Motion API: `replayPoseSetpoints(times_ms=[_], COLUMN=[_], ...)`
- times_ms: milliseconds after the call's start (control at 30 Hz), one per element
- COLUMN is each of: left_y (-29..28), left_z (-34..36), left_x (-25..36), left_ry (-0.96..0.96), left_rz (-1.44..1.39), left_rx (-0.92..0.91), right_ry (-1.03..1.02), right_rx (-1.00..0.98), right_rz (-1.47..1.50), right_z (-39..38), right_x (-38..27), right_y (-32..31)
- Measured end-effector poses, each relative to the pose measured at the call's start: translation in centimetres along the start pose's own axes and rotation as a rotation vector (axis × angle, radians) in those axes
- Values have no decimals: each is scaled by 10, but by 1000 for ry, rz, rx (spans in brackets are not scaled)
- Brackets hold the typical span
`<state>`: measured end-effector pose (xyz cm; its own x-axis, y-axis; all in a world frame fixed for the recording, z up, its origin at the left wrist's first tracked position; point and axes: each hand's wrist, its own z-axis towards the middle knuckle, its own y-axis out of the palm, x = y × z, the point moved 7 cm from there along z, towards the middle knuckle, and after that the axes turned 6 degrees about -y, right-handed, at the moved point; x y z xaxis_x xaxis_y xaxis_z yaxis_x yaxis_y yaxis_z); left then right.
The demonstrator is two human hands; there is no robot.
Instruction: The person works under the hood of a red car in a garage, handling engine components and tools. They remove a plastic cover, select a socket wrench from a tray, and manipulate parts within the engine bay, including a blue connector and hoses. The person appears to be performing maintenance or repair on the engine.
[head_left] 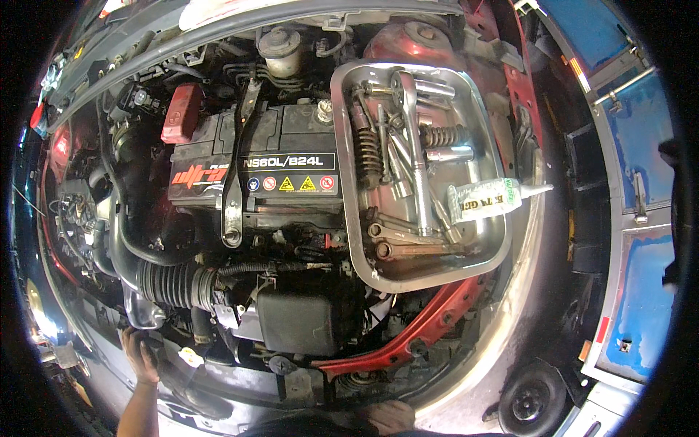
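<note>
My left hand (138, 357) rests at the front of a car's engine bay, its fingers laid over the front panel just below the end of a black air duct (146, 315). Nothing shows in that hand. At the lower edge, my right hand (391, 416) lies low against the car's front; its fingers are dim and mostly hidden. Beyond the hands are a black air filter box (298, 318) and a ribbed intake hose (177, 286). Farther back sits a black battery (280, 138) under a metal hold-down bracket (231, 191).
A steel tray (349, 247) right of the battery carries a ratchet (416, 138), several sockets, wrenches (408, 250) and coil springs (368, 153). A white nozzled tube (480, 202) lies across its right side. Blue cabinets (633, 298) and a black wheel (534, 403) stand farther right.
</note>
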<state>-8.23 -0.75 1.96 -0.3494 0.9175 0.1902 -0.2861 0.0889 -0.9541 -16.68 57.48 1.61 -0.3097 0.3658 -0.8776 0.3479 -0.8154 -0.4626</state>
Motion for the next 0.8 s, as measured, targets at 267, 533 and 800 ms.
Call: replayPoseSetpoints(times_ms=[267,533,800], left_y=[-4,-27,-20], left_z=[9,23,15], left_x=[14,47,33], left_ry=[-209,-235,-217], left_rz=[-89,-65,-137], left_rx=[-41,24,95], right_ry=[-152,-293,-347], right_rx=[-202,-151,-45], right_rz=[-232,-538,-524], right_z=[49,81,88], right_x=[-35,-61,-84], right_y=[-30,-25,-16])
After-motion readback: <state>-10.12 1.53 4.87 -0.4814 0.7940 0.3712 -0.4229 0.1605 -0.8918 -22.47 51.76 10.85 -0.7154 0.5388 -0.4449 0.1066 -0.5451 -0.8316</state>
